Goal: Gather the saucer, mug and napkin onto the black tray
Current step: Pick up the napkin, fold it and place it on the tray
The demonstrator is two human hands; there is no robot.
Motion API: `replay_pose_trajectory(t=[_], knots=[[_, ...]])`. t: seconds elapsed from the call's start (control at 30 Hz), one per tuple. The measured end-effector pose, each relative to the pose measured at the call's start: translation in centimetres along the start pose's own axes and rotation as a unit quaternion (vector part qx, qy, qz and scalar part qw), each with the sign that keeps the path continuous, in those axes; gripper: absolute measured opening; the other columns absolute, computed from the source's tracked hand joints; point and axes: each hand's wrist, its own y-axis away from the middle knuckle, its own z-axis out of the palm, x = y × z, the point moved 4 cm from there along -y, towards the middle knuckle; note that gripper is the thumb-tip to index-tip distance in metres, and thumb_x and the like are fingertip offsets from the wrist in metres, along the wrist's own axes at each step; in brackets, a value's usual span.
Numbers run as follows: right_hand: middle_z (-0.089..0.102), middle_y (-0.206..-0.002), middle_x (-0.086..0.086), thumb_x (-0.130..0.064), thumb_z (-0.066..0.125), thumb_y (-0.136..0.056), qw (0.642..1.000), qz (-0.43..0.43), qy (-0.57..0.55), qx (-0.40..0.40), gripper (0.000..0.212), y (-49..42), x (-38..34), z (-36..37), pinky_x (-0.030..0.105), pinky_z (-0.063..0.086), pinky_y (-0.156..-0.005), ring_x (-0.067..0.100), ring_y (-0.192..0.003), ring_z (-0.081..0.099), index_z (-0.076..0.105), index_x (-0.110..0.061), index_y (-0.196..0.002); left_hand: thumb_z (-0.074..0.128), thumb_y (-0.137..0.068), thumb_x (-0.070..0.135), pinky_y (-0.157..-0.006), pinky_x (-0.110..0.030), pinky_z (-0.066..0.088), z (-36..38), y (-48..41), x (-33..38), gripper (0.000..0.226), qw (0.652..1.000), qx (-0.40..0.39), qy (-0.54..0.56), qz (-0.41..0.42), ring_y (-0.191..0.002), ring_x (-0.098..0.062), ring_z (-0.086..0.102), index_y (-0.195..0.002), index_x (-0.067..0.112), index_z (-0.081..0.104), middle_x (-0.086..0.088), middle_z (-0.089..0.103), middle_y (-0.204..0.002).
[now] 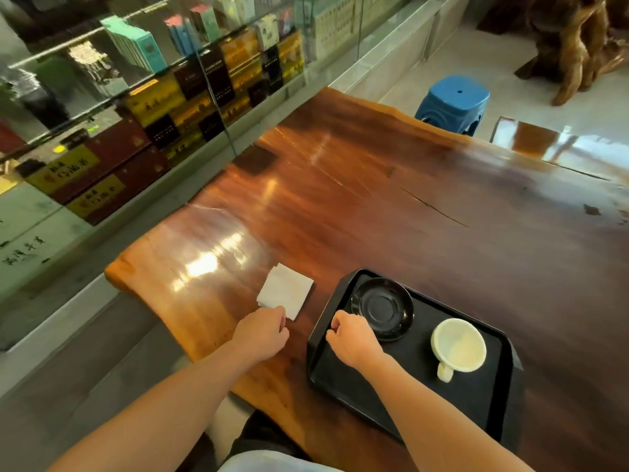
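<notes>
Head view: saucer (384, 308) and mug (458, 345) sit on my black tray (343, 383); napkin (285, 295) remains on the table (374, 206), my left hand (262, 333) curled at its corner, grip unclear; right hand (352, 338) loosely fisted, apparently empty.

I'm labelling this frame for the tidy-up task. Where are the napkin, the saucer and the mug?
napkin (285, 294): head view, middle of the white folded square.
saucer (383, 308): head view, its dark centre well.
mug (458, 345): head view, pale inside of the cup.
</notes>
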Motion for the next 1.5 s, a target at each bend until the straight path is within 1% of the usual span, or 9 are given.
replay_pose_trajectory(t=[0.13, 0.3, 0.43, 0.63, 0.97, 1.17, 1.27, 1.4, 1.5], knots=[[0.060, -0.091, 0.009, -0.025, 0.050, -0.095, 0.998, -0.006, 0.059, -0.005, 0.018, -1.1, -1.0, 0.7, 0.037, 0.046, -0.062, 0.026, -0.075, 0.056, 0.053, -0.008, -0.100, 0.053, -0.099, 0.033, -0.079, -0.028, 0.061, -0.4, -0.7, -1.2, 0.008, 0.999, -0.012, -0.040, 0.016, -0.078, -0.016, 0.064, -0.094, 0.029, 0.049, 0.006, 0.059, -0.088], [0.058, -0.101, 0.011, -0.026, 0.048, -0.096, 0.997, -0.003, 0.072, -0.015, 0.018, -2.7, -2.8, 1.7, 0.036, 0.045, -0.067, 0.032, -0.089, 0.060, 0.051, -0.009, -0.101, 0.050, -0.100, 0.034, -0.077, -0.025, 0.061, -0.6, -2.2, -2.7, 0.009, 0.998, -0.020, -0.059, 0.019, -0.076, -0.015, 0.063, -0.095, 0.030, 0.044, 0.008, 0.052, -0.085], [0.052, -0.093, 0.008, -0.024, 0.046, -0.095, 0.997, 0.007, 0.069, -0.022, 0.013, -4.1, -4.0, 2.5, 0.035, 0.041, -0.064, 0.028, -0.078, 0.054, 0.041, -0.014, -0.090, 0.051, -0.100, 0.037, -0.074, -0.023, 0.059, -0.3, -4.0, -4.1, 0.009, 0.998, -0.024, -0.052, 0.014, -0.071, -0.014, 0.058, -0.097, 0.031, 0.044, 0.009, 0.053, -0.086], [0.050, -0.091, 0.004, -0.023, 0.046, -0.093, 0.997, 0.052, 0.053, -0.026, 0.011, -6.5, -4.7, 3.3, 0.035, 0.041, -0.063, 0.025, -0.076, 0.051, 0.047, -0.013, -0.096, 0.053, -0.099, 0.036, -0.078, -0.027, 0.060, 0.5, -8.1, -5.6, 0.016, 0.998, -0.039, -0.050, 0.010, -0.082, -0.015, 0.065, -0.112, 0.026, 0.054, 0.005, 0.062, -0.096], [0.061, -0.113, 0.012, -0.019, 0.054, -0.093, 0.986, 0.163, -0.046, -0.004, 0.026, -11.1, -4.2, 4.0, 0.034, 0.046, -0.069, 0.029, -0.096, 0.061, 0.050, -0.009, -0.116, 0.054, -0.097, 0.042, -0.075, -0.028, 0.055, 1.1, -13.1, -7.1, 0.038, 1.000, -0.006, -0.003, -0.022, -0.096, -0.020, 0.066, -0.127, 0.020, 0.044, -0.002, 0.058, -0.119], [0.061, -0.115, 0.014, -0.018, 0.060, -0.091, 0.957, 0.245, -0.151, 0.027, 0.032, -12.7, -4.8, 5.0, 0.039, 0.059, -0.077, 0.029, -0.098, 0.064, 0.047, -0.004, -0.118, 0.057, -0.096, 0.048, -0.083, -0.029, 0.056, 1.9, -14.6, -7.6, 0.043, 0.994, -0.041, 0.048, -0.089, -0.104, -0.022, 0.067, -0.126, 0.018, 0.050, -0.004, 0.063, -0.119], [0.060, -0.121, 0.014, -0.018, 0.061, -0.092, 0.939, 0.276, -0.201, 0.037, 0.040, -13.2, -5.1, 5.6, 0.034, 0.059, -0.078, 0.029, -0.105, 0.064, 0.044, -0.004, -0.125, 0.059, -0.095, 0.049, -0.084, -0.030, 0.057, 2.4, -14.7, -7.6, 0.046, 0.985, -0.057, 0.104, -0.124, -0.103, -0.023, 0.068, -0.126, 0.015, 0.051, -0.006, 0.066, -0.118], [0.059, -0.126, 0.014, -0.022, 0.054, -0.097, 0.921, 0.303, -0.243, 0.019, 0.039, -13.6, -5.0, 6.4, 0.037, 0.058, -0.084, 0.030, -0.110, 0.062, 0.042, -0.005, -0.130, 0.058, -0.096, 0.047, -0.089, -0.033, 0.056, 2.6, -14.4, -7.5, 0.045, 0.969, -0.069, 0.168, -0.168, -0.107, -0.023, 0.065, -0.125, 0.013, 0.054, -0.007, 0.065, -0.121], [0.063, -0.124, 0.012, -0.026, 0.048, -0.101, 0.921, 0.289, -0.261, -0.011, 0.037, -13.5, -4.9, 6.7, 0.043, 0.058, -0.088, 0.029, -0.107, 0.064, 0.049, -0.008, -0.134, 0.051, -0.100, 0.048, -0.088, -0.030, 0.051, 2.9, -14.2, -7.5, 0.045, 0.957, -0.102, 0.193, -0.192, -0.104, -0.021, 0.061, -0.123, 0.011, 0.057, -0.008, 0.063, -0.121]])
